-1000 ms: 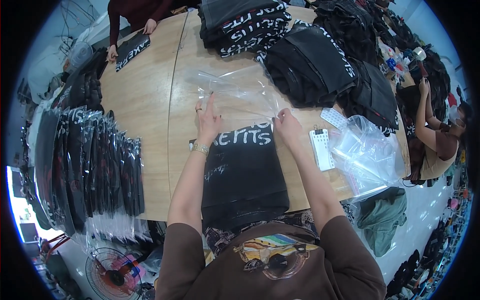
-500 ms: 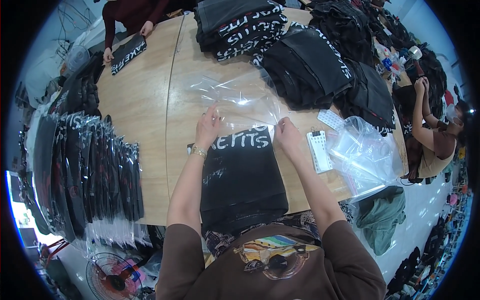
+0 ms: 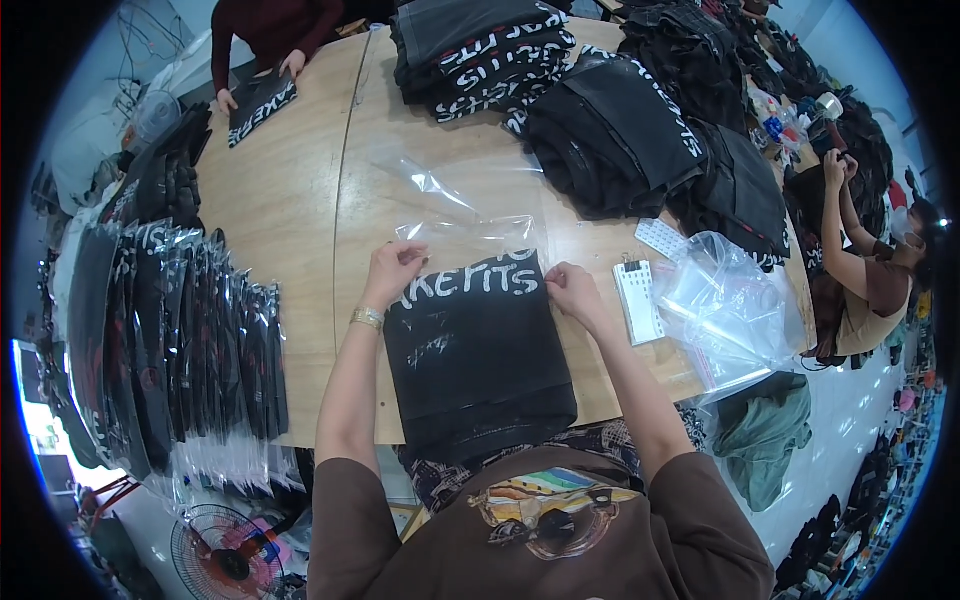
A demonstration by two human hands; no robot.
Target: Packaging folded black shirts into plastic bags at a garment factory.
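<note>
Wooden table [image 3: 300, 220], garment stacks all round. My left hand [image 3: 393, 272] and right hand [image 3: 572, 290] each pinch a top corner of the folded black shirt [image 3: 475, 350] at the near edge, its top just at the mouth of the clear bag [image 3: 465, 215]. Judging: barely inserted, most sliding left. Bagged pile [image 3: 180, 340] on my left.
</note>
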